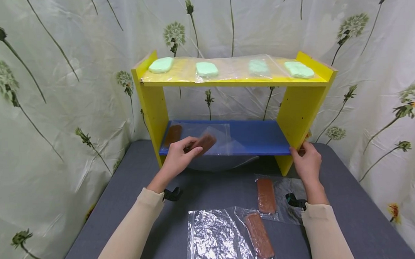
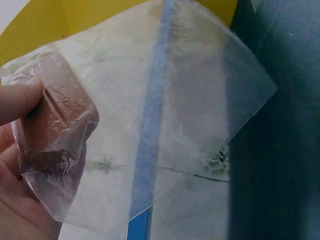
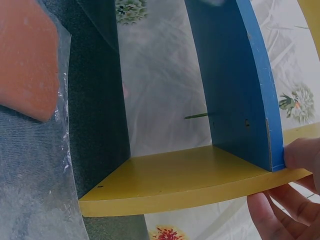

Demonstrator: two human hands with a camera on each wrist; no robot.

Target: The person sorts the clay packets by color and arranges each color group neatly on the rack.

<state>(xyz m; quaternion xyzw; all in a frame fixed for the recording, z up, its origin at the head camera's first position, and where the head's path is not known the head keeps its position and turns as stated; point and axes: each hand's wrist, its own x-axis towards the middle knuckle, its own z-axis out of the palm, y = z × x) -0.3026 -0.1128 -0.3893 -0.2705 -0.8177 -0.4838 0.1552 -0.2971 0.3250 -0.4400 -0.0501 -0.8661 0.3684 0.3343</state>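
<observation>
My left hand (image 1: 179, 156) pinches a flat brown block (image 1: 206, 142) in a clear plastic bag (image 2: 120, 100) between thumb and fingers. It is held at the front of the blue lower shelf (image 1: 256, 137), and the loose part of the bag spreads out to the right. Another bagged brown block (image 1: 173, 136) lies at that shelf's left end. My right hand (image 1: 308, 162) grips the front edge of the yellow right side panel (image 3: 200, 197), thumb near the blue shelf's corner and fingers around the outer side.
Two more bagged brown blocks, a farther one (image 1: 266, 195) and a nearer one (image 1: 259, 236), lie on the dark table (image 1: 104, 226) in front. Several pale green blocks (image 1: 207, 69) in clear bags line the yellow top shelf (image 1: 233, 82). A flower-patterned curtain (image 1: 85, 46) hangs behind.
</observation>
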